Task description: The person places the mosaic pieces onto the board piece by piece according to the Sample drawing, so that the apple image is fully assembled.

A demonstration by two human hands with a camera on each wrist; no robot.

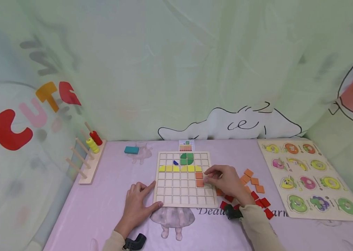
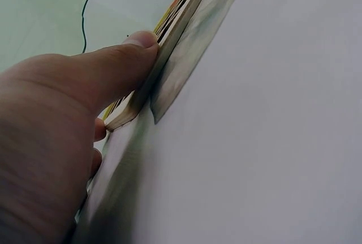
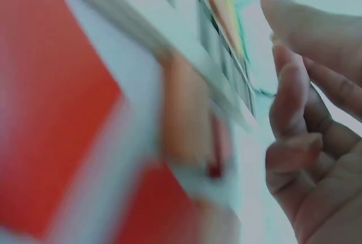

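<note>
A wooden grid board (image 1: 176,199) lies flat, holding a row of yellow pieces (image 1: 176,168), green pieces (image 1: 186,159), a small blue piece (image 1: 175,162) and two orange square tiles (image 1: 199,175). My left hand (image 1: 139,202) rests at its near-left corner, with the thumb (image 2: 133,51) against the front edge and the index finger along the left side. Over the board's right side hovers my right hand (image 1: 225,179), fingertips right beside the orange tiles. In the right wrist view, its fingers (image 3: 291,91) are loosely bent and no tile shows between them.
Loose orange tiles (image 1: 255,181) and red tiles (image 1: 265,202) lie scattered right of the board, partly under the right forearm. A pattern card (image 1: 186,145) sits behind it. Farther out are a fruit puzzle board (image 1: 320,212), a peg stand with beads (image 1: 86,176) and a teal block (image 1: 131,150).
</note>
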